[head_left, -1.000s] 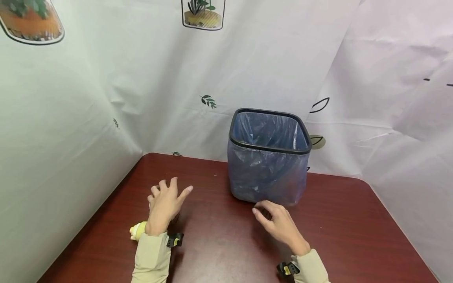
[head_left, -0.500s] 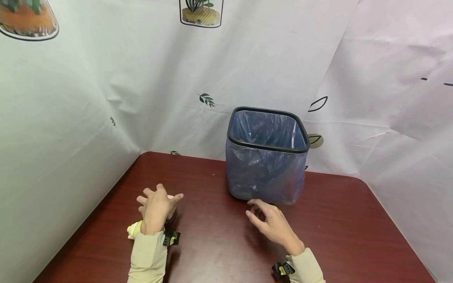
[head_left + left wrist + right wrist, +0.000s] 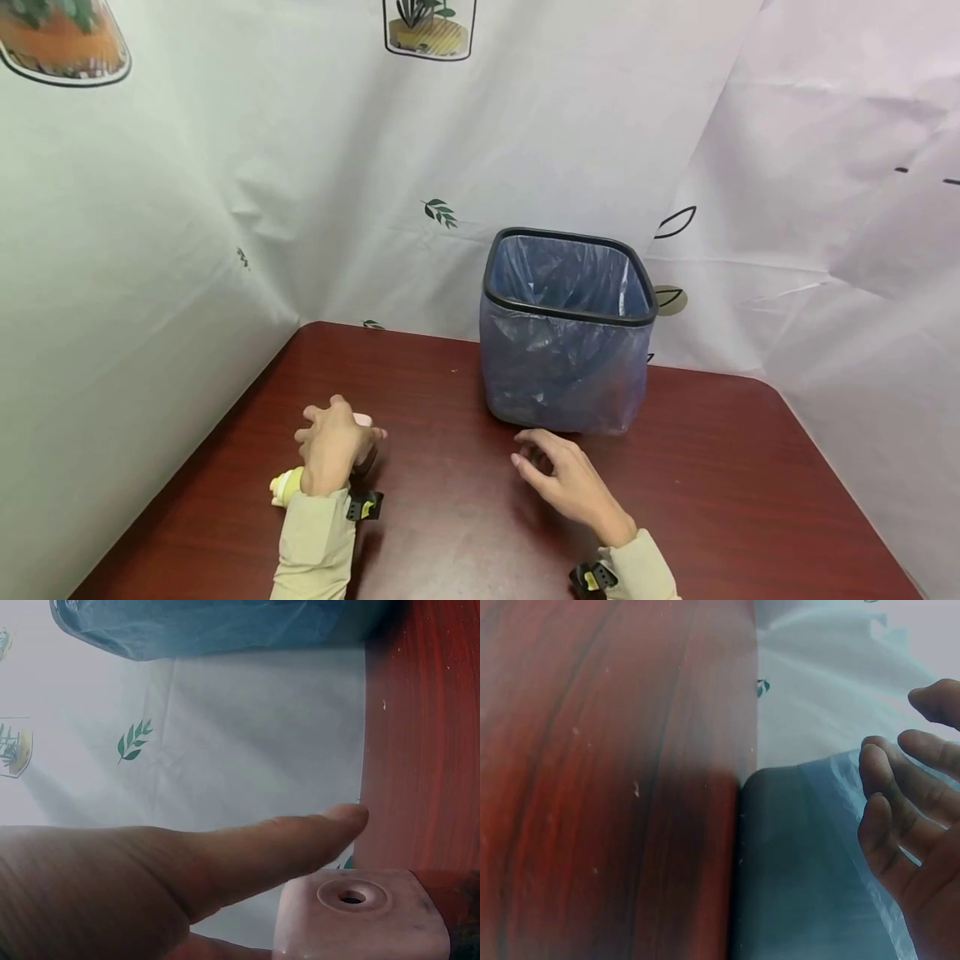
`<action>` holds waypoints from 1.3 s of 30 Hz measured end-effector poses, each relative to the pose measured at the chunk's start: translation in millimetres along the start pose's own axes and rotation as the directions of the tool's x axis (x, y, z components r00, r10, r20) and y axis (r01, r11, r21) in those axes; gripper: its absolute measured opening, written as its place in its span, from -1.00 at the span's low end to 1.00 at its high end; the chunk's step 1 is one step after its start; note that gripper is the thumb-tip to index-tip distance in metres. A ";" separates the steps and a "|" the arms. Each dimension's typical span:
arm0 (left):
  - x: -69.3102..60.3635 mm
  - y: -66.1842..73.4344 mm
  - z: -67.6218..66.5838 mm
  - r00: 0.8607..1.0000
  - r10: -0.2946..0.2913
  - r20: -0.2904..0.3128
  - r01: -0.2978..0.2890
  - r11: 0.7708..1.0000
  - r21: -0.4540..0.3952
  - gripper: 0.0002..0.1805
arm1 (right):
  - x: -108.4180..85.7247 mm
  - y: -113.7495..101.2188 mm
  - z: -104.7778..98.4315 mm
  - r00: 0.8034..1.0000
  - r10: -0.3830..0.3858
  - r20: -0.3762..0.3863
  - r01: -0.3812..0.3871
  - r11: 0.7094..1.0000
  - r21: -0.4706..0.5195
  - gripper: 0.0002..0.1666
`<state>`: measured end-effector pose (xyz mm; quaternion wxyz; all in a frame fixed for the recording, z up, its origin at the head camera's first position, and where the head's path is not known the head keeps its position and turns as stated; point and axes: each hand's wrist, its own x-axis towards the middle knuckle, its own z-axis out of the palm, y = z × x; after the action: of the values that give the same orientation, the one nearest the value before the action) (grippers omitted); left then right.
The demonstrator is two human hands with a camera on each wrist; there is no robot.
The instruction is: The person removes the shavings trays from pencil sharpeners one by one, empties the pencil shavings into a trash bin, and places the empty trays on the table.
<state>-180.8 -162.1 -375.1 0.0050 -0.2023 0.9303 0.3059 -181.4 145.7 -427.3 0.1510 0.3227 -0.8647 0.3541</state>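
My left hand (image 3: 333, 437) is over the left part of the table, its fingers spread. Beside its thumb is a pale pink block (image 3: 360, 922) with a round hole in its top face and a dark underside, partly hidden by the hand. In the head view, only the top of that pink block (image 3: 362, 420) peeks out. A yellow and white object (image 3: 286, 487) lies near the left wrist, mostly covered by the sleeve. My right hand (image 3: 566, 479) hovers in front of the bin with loosely curved fingers and nothing in it.
A bin (image 3: 566, 367) lined with a bluish translucent bag, its black rim on top, stands at the back of the dark red table (image 3: 442, 500). White patterned cloth (image 3: 360, 167) hangs behind and along the left side.
My left hand has drawn back and left, over the pink block, exposing part of it. The right hand has shifted slightly left.
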 end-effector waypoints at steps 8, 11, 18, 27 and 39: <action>0.1 -3.2 -3.1 1.000 0.001 -0.003 -0.001 1.000 0.000 -0.26 | 1.2 -7.0 11.5 0.999 -0.052 -0.008 0.052 0.994 0.092 -0.75; 1.3 -3.8 -3.9 1.000 0.005 -0.003 -0.005 1.000 -0.025 -0.24 | 0.9 -10.1 15.7 0.998 -0.062 0.005 0.061 0.988 0.141 -0.72; 3.1 -6.2 -4.6 1.000 0.018 -0.015 -0.018 1.000 -0.025 -0.26 | 1.7 -18.5 24.2 0.996 -0.076 0.042 0.067 0.978 0.196 -0.72; -0.4 -0.9 0.7 0.996 0.085 -0.019 -0.086 0.995 -0.050 -0.46 | 0.8 -22.0 30.3 0.995 -0.096 0.038 0.085 0.971 0.225 -0.72; -4.4 5.9 4.1 0.994 0.105 -0.013 -0.106 0.994 -0.034 -0.37 | 1.2 -37.8 29.1 0.996 -0.010 0.088 -0.021 0.936 0.350 -0.67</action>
<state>-179.5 -153.8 -374.5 -0.0199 -0.1546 0.9343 0.3206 -158.2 104.0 -427.7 0.0518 0.3572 -0.7945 0.4884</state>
